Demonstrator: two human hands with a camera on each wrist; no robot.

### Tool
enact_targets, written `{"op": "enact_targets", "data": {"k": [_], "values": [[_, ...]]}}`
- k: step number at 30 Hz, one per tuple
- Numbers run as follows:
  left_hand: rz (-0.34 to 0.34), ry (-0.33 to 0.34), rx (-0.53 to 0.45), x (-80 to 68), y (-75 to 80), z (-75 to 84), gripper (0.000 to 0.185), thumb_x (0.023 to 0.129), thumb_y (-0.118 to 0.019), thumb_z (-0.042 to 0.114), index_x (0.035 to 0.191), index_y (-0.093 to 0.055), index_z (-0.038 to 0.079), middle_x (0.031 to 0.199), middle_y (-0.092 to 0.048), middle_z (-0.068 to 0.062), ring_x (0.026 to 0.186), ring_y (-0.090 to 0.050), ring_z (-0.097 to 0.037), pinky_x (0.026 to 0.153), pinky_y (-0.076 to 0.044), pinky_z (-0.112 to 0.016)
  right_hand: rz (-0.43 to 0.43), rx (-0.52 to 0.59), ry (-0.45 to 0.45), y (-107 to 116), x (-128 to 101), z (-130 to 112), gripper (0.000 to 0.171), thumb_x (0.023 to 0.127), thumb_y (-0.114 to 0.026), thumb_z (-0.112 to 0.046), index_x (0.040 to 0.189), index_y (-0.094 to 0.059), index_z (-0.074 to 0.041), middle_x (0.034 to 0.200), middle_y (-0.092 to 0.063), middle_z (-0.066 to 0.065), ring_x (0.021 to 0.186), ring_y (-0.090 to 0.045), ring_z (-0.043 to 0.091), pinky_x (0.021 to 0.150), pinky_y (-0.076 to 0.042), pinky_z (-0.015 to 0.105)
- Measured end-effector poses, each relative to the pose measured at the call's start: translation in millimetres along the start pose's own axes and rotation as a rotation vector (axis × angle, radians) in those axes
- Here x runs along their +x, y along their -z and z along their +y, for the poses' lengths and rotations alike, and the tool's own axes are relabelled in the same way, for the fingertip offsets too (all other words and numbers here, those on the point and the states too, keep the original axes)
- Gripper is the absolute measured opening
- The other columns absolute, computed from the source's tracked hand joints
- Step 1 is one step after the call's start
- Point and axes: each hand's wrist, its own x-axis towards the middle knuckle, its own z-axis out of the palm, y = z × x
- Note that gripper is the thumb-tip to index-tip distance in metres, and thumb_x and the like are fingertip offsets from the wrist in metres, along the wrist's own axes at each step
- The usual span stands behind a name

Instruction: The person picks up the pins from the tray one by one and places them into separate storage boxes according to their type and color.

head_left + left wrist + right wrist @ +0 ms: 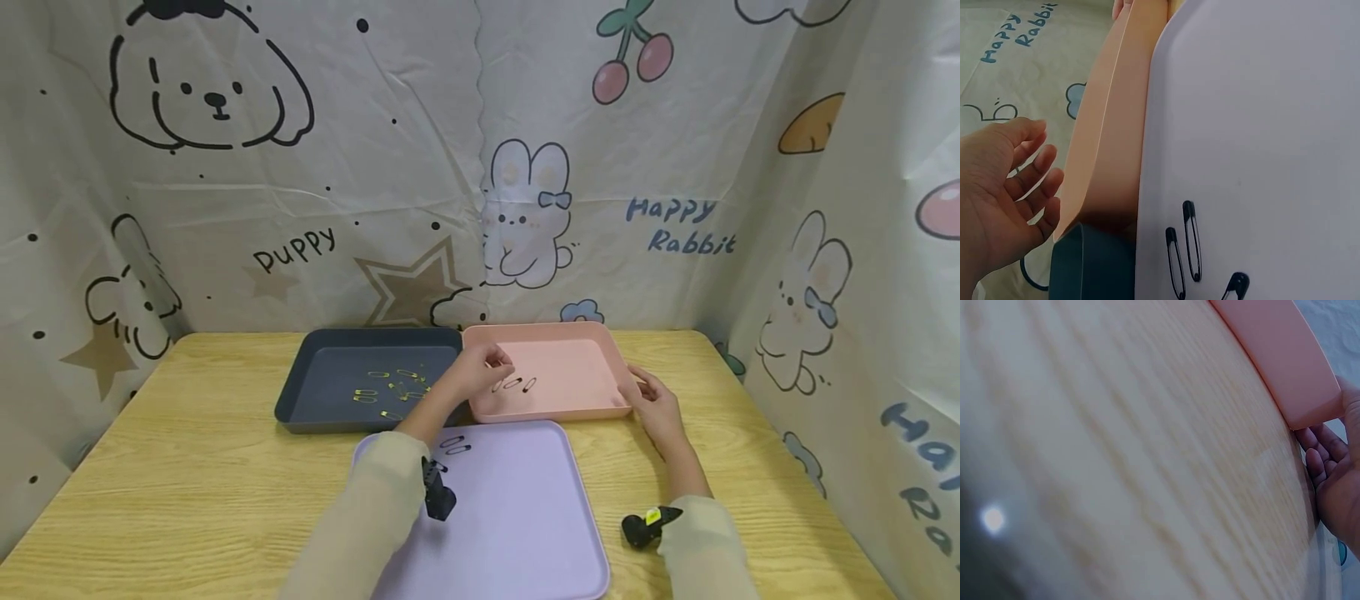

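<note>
My left hand hovers over the left part of a pink tray. Its fingers hang loosely curled in the left wrist view, and I see nothing between them. Below it, a few black safety pins lie in the pink tray, partly covered by the hand. My right hand grips the pink tray's right edge, with the thumb on the wall and the fingers by the lower corner. Nearer me, a lavender tray bears black safety pins at its far left, close to my left forearm.
To the left of the pink tray stands a dark blue-grey tray holding several yellow safety pins. All three trays are on a wooden table. A printed curtain hangs behind and along the sides.
</note>
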Motion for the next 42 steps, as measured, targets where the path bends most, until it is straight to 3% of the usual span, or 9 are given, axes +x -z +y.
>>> {"op": "enact_targets", "data": {"k": [4,21,28,42], "values": [[0.011,-0.027,0.015,-2.2,4.3,-3.8,0.015,0.089,-0.062,0.019,0.093,-0.065,0.006,0.082,-0.056,-0.003,0.073,-0.049,-0.014,0.061,-0.039,-0.022,0.004,-0.001,0.006,-0.6,0.1,-0.9,0.058,0.091,-0.058,-0.038,0.142,-0.041,-0.015,0.129,-0.051,0.018,0.090,-0.046,-0.011,0.075,-0.040,0.007],[-0.018,0.025,0.035,-18.4,16.4,-10.7,0.017,0.089,-0.062,0.024,0.096,-0.063,0.009,0.088,-0.056,-0.003,0.078,-0.050,-0.015,0.062,-0.041,-0.022,0.018,-0.014,-0.005,-1.2,-1.1,-2.2,0.057,0.091,-0.058,-0.037,0.141,-0.042,-0.015,0.128,-0.052,0.019,0.088,-0.046,-0.012,0.073,-0.040,0.008],[-0.008,-0.012,0.072,-25.2,20.7,-17.0,0.015,0.089,-0.061,0.023,0.094,-0.064,0.010,0.086,-0.057,-0.002,0.075,-0.049,-0.014,0.061,-0.040,-0.023,0.019,-0.012,0.005,-1.2,-0.9,-2.0,0.057,0.091,-0.058,-0.036,0.141,-0.043,-0.013,0.128,-0.052,0.020,0.087,-0.047,-0.014,0.073,-0.040,0.008],[-0.005,-0.023,0.085,-46.7,30.6,-28.5,0.011,0.089,-0.063,0.022,0.093,-0.064,0.012,0.087,-0.060,0.000,0.077,-0.052,-0.013,0.066,-0.043,-0.024,0.023,-0.031,0.013,-1.5,0.8,-1.4,0.057,0.091,-0.058,-0.037,0.140,-0.043,-0.013,0.126,-0.053,0.020,0.085,-0.047,-0.010,0.073,-0.040,0.008]]}}
